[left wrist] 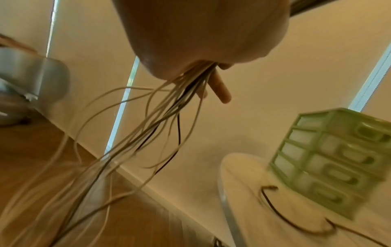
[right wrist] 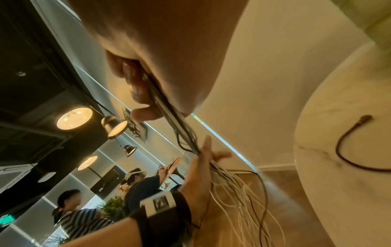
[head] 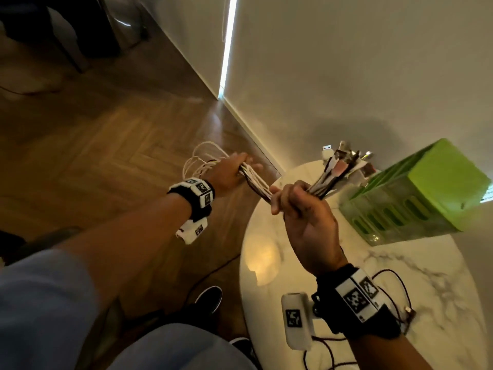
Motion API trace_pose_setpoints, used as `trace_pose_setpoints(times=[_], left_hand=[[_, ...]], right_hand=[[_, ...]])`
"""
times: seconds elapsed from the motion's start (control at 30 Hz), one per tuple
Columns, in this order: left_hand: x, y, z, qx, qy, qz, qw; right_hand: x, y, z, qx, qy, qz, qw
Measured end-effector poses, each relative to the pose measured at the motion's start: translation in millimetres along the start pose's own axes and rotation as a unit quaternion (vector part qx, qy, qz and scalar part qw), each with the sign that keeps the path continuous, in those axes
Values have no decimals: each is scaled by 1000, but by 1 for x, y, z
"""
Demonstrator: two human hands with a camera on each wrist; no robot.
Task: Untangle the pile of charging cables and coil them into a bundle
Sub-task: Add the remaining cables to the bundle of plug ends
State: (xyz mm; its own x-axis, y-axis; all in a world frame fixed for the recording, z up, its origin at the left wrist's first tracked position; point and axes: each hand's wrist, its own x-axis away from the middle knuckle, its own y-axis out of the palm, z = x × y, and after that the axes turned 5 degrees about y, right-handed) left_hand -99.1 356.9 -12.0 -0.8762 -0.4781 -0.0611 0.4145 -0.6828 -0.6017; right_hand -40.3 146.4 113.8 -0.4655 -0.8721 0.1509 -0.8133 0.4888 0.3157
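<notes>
A bundle of white and dark charging cables point(head: 257, 184) stretches between my two hands, above the table's left edge. My right hand point(head: 296, 206) grips it in a fist just below the plug ends point(head: 344, 160), which fan out upward. In the right wrist view its fingers point(right wrist: 137, 93) curl round the strands. My left hand point(head: 232, 170) is further out over the floor. Its fingers point(right wrist: 206, 147) are straight and the cables point(right wrist: 232, 187) run across its palm. Beyond it loose loops point(head: 202, 158) hang down, seen trailing toward the floor in the left wrist view point(left wrist: 148, 133).
A green drawer organiser point(head: 426, 193) stands on the round marble table point(head: 293, 263) by the wall. One dark red cable point(head: 400, 287) lies on the table near my right wrist. Wooden floor point(head: 106, 156) spreads to the left. Other people point(right wrist: 69, 200) stand far behind.
</notes>
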Motion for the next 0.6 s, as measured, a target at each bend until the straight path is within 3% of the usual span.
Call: trace_pose_setpoints(times=[0.07, 0.17, 0.27, 0.37, 0.47, 0.53, 0.6], left_hand=[[21, 22, 1, -1, -51, -151, 987], [50, 50, 8, 20, -113, -342, 933], [65, 52, 25, -3, -105, -447, 888], [70, 36, 29, 20, -71, -447, 892], [63, 20, 52, 173, -35, -350, 920], [56, 13, 81, 271, -11, -310, 911], [47, 18, 106, 303, -3, -300, 904]], right_hand=[[-8, -1, -6, -17, -11, 17, 1000], [-21, -11, -10, -8, 28, 68, 997], [-22, -22, -4, 29, 67, 78, 994], [-17, -34, 1, 29, 86, 60, 994], [-7, -45, 9, 57, 102, 27, 993], [2, -47, 20, 105, 124, 8, 987], [11, -46, 29, 136, 137, -9, 981]])
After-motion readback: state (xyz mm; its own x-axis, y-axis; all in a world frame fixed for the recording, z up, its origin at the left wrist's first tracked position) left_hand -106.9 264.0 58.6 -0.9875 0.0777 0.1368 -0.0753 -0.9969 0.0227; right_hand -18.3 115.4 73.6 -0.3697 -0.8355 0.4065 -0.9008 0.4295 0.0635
